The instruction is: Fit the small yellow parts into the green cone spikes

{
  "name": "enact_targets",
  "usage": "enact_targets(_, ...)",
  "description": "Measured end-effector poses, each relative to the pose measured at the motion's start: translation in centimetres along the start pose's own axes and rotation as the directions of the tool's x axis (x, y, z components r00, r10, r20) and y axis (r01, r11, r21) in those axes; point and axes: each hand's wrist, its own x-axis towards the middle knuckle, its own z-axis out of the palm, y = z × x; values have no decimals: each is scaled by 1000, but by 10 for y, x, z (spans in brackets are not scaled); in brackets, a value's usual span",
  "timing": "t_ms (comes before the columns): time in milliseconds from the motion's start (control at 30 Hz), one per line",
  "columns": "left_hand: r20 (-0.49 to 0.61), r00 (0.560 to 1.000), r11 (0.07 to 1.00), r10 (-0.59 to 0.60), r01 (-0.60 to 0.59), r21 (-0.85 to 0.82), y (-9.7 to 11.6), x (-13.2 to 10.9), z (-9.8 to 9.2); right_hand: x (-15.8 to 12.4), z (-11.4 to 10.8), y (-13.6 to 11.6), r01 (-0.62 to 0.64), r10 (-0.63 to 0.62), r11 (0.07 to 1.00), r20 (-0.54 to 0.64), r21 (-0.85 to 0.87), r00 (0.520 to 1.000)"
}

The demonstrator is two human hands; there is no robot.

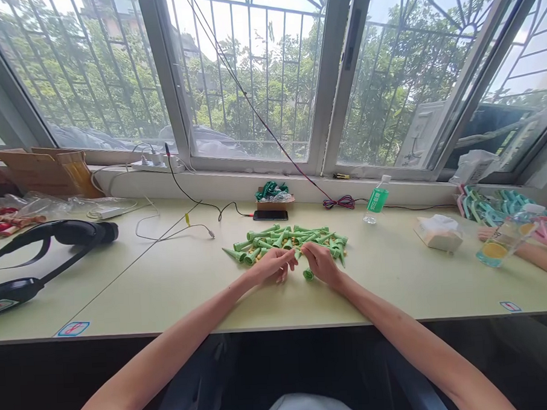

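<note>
Head view: both my hands at the near edge of a heap at frame centre.
Pale surface (168,282) carries the heap of green cones (284,238), nearly all loose, so I judge most of the work remains. My left hand (272,264) and right hand (322,262) pinch closed on a cone (298,253); a separate cone (308,274) lies below my right hand.

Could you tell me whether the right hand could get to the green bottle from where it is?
Probably yes: the bottle stands upright beyond the right hand, to its right, with only a few low cones and bare table between.
</note>
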Motion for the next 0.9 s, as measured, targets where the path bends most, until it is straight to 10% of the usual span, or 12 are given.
enact_targets(600, -298, 893, 921, 337, -247, 300, -3, 3, 8, -2, 3, 0, -95, 95, 995, 5, -29, 995)
enact_targets(900, -118, 991, 989, 62, -77, -125, 3, 7, 5, 2, -2, 1, -157, 142, 984, -168, -81, 975)
